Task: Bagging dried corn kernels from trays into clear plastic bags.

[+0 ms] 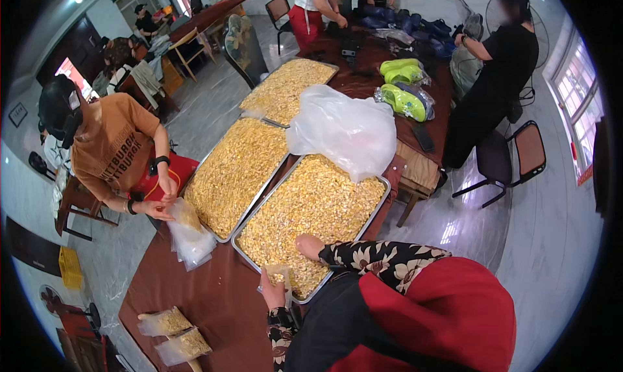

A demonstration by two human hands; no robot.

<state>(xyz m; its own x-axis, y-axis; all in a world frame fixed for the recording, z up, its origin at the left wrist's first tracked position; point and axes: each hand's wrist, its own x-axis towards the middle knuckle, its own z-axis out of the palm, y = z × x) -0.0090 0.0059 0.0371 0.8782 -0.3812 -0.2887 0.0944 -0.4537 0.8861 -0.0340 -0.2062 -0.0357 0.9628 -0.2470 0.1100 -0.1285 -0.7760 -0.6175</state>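
My left hand [274, 290] grips a small clear plastic bag [284, 274] with some yellow pieces inside, at the near corner of a metal tray [388, 189]. The tray is heaped with yellow, flake-like dry food [311, 204]. Within that heap, toward the near side, is my right hand [309, 247]; its fingers are sunk or turned out of sight, so what they hold is hidden. Two filled clear bags, one [168, 322] above the other [184, 346], lie on the brown tablecloth [233, 294] to the left.
Two more heaped trays, a middle one [238, 172] and a far one [289, 87], adjoin mine. A large translucent plastic bag [345, 128] overlaps my tray's far edge. Across the left corner, a person [119, 148] handles clear bags [190, 240]. Green clogs [401, 99] sit farther back.
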